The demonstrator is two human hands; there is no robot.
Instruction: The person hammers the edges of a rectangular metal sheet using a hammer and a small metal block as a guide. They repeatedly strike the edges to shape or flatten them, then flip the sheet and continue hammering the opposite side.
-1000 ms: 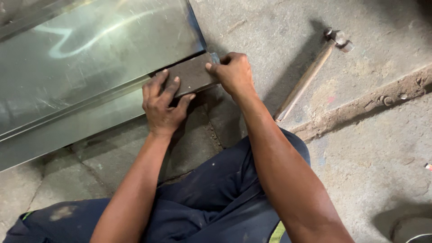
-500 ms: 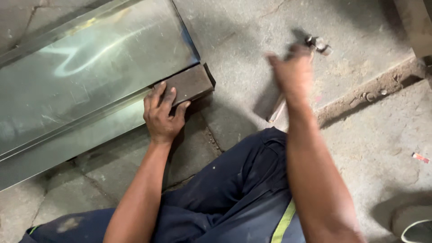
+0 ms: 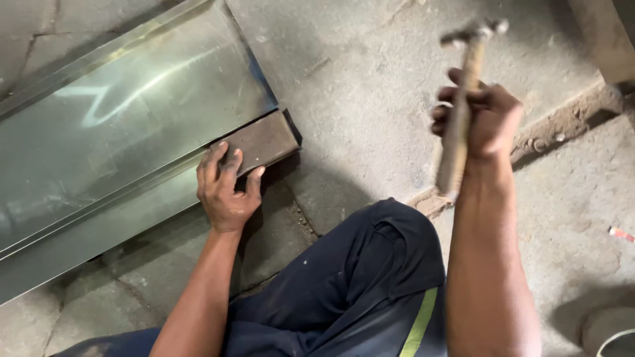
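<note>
My left hand (image 3: 226,186) presses flat on a rusty brown steel bar (image 3: 259,141) that lies along the lower folded edge of a shiny sheet-metal panel (image 3: 126,112) on the concrete floor. My right hand (image 3: 481,116) is raised off the floor and is closed around the wooden handle of a hammer (image 3: 461,99), whose metal head points up and away from me. The hammer is blurred. It hangs well to the right of the bar, apart from it.
My knee in dark blue trousers (image 3: 370,264) with a yellow-green stripe sits between my arms. A raised, crumbling concrete ridge (image 3: 569,119) runs across the floor at right. A small red and white scrap (image 3: 620,233) lies at the far right.
My right hand left the end of the steel bar, reached right to the hammer on the floor, and has lifted it. My left hand stayed on the bar.
</note>
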